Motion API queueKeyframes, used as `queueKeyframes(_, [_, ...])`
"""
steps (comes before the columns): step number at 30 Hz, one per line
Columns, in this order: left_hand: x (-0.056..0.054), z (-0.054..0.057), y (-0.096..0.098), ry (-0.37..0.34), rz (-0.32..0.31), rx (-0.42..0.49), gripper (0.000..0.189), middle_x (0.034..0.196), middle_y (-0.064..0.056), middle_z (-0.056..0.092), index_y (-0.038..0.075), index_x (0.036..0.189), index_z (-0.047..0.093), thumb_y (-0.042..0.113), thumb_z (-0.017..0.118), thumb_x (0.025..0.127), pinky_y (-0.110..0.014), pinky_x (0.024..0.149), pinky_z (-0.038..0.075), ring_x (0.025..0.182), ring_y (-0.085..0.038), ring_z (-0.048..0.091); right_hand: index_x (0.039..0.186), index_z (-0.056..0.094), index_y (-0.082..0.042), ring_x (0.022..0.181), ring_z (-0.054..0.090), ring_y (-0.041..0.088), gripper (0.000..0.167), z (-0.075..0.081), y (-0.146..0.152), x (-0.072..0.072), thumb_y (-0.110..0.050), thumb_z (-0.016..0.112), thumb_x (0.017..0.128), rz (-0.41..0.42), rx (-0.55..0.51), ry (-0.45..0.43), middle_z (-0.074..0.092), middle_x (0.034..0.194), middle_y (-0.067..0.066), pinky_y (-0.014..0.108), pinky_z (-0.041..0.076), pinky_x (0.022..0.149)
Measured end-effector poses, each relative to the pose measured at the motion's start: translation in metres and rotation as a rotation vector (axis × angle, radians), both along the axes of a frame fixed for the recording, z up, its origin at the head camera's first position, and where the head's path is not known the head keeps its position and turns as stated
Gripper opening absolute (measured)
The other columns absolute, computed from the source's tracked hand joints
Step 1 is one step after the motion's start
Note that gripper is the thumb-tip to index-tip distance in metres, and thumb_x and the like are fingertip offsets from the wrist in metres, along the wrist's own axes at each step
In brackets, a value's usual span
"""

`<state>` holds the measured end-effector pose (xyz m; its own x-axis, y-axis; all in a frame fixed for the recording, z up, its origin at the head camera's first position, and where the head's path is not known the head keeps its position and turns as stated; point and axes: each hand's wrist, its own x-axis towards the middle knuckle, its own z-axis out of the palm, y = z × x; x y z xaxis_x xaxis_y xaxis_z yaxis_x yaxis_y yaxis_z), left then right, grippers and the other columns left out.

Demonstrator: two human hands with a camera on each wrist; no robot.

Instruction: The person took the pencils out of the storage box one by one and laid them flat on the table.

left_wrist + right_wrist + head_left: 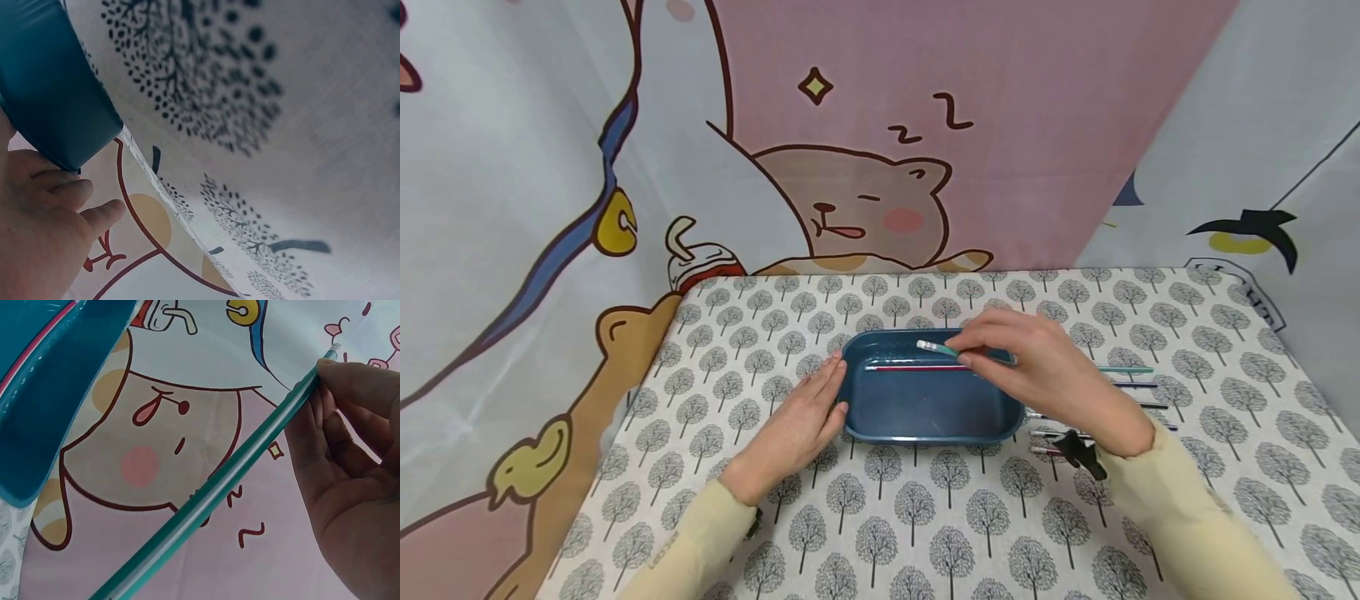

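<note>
In the head view my right hand (1037, 354) is over the right part of a dark blue tray (955, 417), pinching a green pencil (942, 349) between thumb and fingertips. The pencil's white eraser end points left. The right wrist view shows the long green shaft (206, 497) slanting down from the right hand (356, 456). Inside the tray, near its far wall, lies a red pencil (917, 367), its right end hidden behind the hand. My left hand (797, 425) rests against the tray's left end, fingers extended along the rim; the left wrist view shows its fingertips at the tray wall (56, 94).
Several pencils lie side by side right of the tray, among them a teal one (1127, 369) and a black one (1153, 406), partly covered by my right forearm. A tree-patterned cloth (917, 517) covers the table. Behind it hangs a cartoon-printed curtain (1015, 167).
</note>
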<state>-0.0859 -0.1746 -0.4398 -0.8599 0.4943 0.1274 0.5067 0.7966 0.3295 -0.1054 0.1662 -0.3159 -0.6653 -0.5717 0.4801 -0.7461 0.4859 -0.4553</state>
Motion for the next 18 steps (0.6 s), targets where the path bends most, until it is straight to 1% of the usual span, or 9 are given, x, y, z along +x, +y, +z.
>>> queueKeyframes(4, [0.0, 0.0, 0.0, 0.01, -0.004, 0.002, 0.064, 0.171, -0.01, 0.01, 0.0, 0.162, 0.024, 0.037, 0.038, 0.112, -0.056, 0.123, 0.028, 0.157, -0.028, 0.019, 0.111, 0.08, -0.015, 0.08, 0.059, 0.002, 0.029, -0.004, 0.011, 0.005, 0.003, 0.079, 0.087, -0.021, 0.003, 0.008, 0.072, 0.105, -0.01, 0.02, 0.048, 0.062])
queueKeyframes(8, [-0.001, 0.0, 0.0, 0.012, -0.009, 0.003, 0.064, 0.172, -0.01, 0.01, -0.001, 0.162, 0.024, 0.038, 0.036, 0.112, -0.056, 0.123, 0.028, 0.157, -0.029, 0.019, 0.109, 0.08, -0.015, 0.079, 0.06, 0.001, 0.029, -0.01, 0.023, 0.009, 0.003, 0.08, 0.086, -0.035, 0.006, 0.02, 0.072, 0.104, -0.011, 0.016, 0.046, 0.062])
queueKeyframes(13, [-0.001, 0.001, 0.0, 0.007, -0.007, 0.003, 0.063, 0.172, -0.009, 0.01, 0.0, 0.162, 0.025, 0.037, 0.037, 0.112, -0.056, 0.123, 0.028, 0.156, -0.031, 0.022, 0.109, 0.08, -0.017, 0.08, 0.061, 0.0, 0.031, -0.019, 0.037, 0.014, 0.003, 0.081, 0.085, -0.062, 0.023, 0.005, 0.072, 0.103, -0.013, 0.017, 0.048, 0.064])
queueKeyframes(15, [-0.001, 0.001, 0.0, 0.008, -0.005, 0.006, 0.063, 0.171, -0.009, 0.011, 0.0, 0.162, 0.025, 0.036, 0.038, 0.112, -0.055, 0.123, 0.028, 0.156, -0.032, 0.024, 0.109, 0.08, -0.017, 0.083, 0.063, 0.0, 0.032, -0.022, 0.041, 0.016, 0.004, 0.081, 0.084, -0.074, 0.029, -0.003, 0.072, 0.104, -0.014, 0.017, 0.05, 0.067])
queueKeyframes(18, [-0.001, 0.001, 0.001, 0.009, -0.005, 0.01, 0.062, 0.171, -0.01, 0.012, 0.0, 0.162, 0.026, 0.035, 0.039, 0.112, -0.056, 0.123, 0.029, 0.156, -0.032, 0.024, 0.108, 0.08, -0.017, 0.085, 0.065, 0.001, 0.034, -0.028, 0.047, 0.02, 0.005, 0.082, 0.083, -0.087, 0.033, -0.005, 0.072, 0.104, -0.013, 0.013, 0.052, 0.07])
